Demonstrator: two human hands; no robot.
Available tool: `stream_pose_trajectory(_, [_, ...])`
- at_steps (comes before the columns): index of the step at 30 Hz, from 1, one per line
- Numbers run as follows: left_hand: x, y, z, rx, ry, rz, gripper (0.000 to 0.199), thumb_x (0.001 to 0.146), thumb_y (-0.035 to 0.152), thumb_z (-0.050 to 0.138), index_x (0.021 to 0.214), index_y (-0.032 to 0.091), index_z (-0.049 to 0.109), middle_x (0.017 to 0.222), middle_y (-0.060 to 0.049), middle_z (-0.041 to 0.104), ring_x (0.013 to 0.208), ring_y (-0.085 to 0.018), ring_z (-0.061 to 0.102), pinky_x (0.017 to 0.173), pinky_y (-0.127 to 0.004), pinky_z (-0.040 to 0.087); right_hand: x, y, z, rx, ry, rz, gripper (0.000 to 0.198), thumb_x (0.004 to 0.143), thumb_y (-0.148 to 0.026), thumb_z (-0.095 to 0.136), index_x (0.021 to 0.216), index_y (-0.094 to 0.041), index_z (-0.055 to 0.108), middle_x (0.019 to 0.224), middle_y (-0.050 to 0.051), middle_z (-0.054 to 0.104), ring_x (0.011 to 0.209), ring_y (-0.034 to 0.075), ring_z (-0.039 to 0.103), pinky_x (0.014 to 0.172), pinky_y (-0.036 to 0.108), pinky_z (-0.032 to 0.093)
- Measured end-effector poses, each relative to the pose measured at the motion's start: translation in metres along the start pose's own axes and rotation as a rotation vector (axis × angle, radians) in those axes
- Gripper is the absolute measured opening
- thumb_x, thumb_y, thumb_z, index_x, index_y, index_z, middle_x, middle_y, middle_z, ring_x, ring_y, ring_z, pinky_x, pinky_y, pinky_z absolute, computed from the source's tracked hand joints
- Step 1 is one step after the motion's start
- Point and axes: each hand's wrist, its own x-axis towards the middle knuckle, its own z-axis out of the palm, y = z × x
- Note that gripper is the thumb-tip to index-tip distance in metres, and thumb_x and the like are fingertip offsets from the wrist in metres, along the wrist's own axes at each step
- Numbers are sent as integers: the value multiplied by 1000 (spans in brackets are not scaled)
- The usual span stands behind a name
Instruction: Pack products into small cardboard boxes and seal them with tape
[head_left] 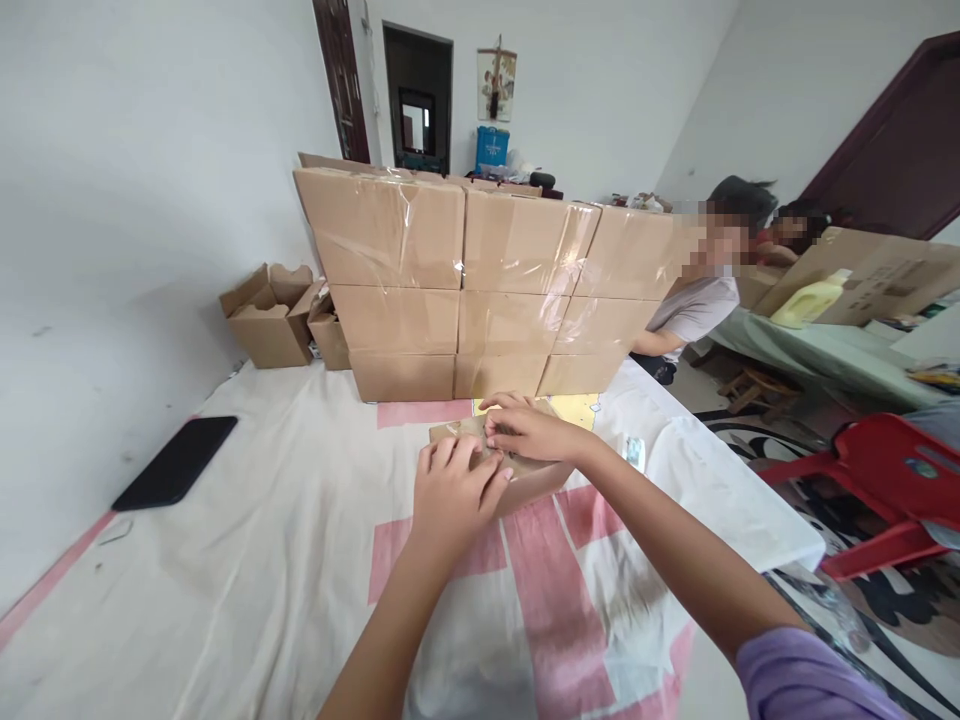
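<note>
A small brown cardboard box [536,487] lies on the cloth-covered table in front of me, with both of my hands over its top. My left hand [457,485] is bent round the near left part of the box, its thumb pointing right. From the right, my right hand [536,430] reaches across the top with its fingers curled together, close to the left fingertips. What lies under the right fingertips is too small to make out. Just right of the box sits a small white item with a bluish label [634,452].
Behind the box stands a stacked wall of taped cardboard boxes [510,290]. Open cartons [274,335] are at the back left, a black tablet-like slab [180,462] at the left edge. Another person [694,305] is beyond the stack at right, near a red chair [892,480].
</note>
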Motion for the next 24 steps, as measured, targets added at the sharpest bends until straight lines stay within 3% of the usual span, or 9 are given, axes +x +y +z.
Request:
stream_pose_trajectory(6, [-3, 5, -1, 10, -8, 8, 23, 97, 37, 58, 98, 26, 78, 100, -6, 71, 90, -24, 55, 84, -43, 38, 3, 4, 5, -23, 70, 1, 13, 93, -31, 61, 91, -22, 52, 128, 8, 58, 127, 28, 47, 103, 46, 37])
stream_pose_trajectory(9, [-4, 4, -2, 4, -8, 8, 23, 98, 37, 58, 102, 25, 77, 104, -5, 74, 94, -25, 58, 88, -44, 38, 4, 4, 8, -150, 204, 67, 23, 90, -38, 66, 92, -22, 49, 114, 8, 61, 111, 27, 52, 95, 42, 39])
stream_pose_trajectory(12, [-4, 2, -4, -33, -44, 52, 23, 99, 36, 56, 109, 25, 75, 118, -1, 75, 106, -27, 62, 97, -47, 36, 1, 21, 4, -296, 395, 141, 15, 92, -32, 62, 96, -21, 52, 109, 9, 64, 108, 27, 53, 97, 43, 37])
stream_pose_trajectory(15, [-5, -1, -8, -82, -99, 104, 30, 102, 39, 52, 125, 26, 68, 129, 0, 72, 123, -29, 60, 113, -51, 25, -13, 73, -14, -307, 446, 272, 8, 94, -28, 56, 96, -21, 59, 110, 9, 67, 111, 27, 56, 98, 40, 38])
stream_pose_trajectory(18, [-7, -6, -10, -115, -136, 107, 38, 103, 39, 49, 138, 27, 59, 131, -1, 71, 134, -29, 54, 122, -54, 10, -41, 149, -38, -223, 359, 441, 12, 90, -23, 56, 85, -18, 65, 96, 10, 71, 93, 23, 62, 85, 33, 44])
stream_pose_trajectory(21, [-10, -13, -8, -155, -138, 136, 38, 102, 33, 51, 139, 28, 58, 128, -1, 73, 134, -27, 55, 124, -53, 8, -71, 215, -54, -169, 317, 528, 14, 83, -14, 58, 76, -17, 69, 86, 9, 73, 81, 21, 64, 79, 31, 47])
stream_pose_trajectory(24, [-12, -21, -3, -169, -144, 203, 40, 100, 25, 52, 140, 27, 57, 125, -2, 74, 133, -25, 57, 125, -53, 9, -87, 255, -52, -98, 299, 550, 15, 78, -10, 61, 82, -18, 74, 88, 9, 72, 82, 22, 65, 82, 32, 49])
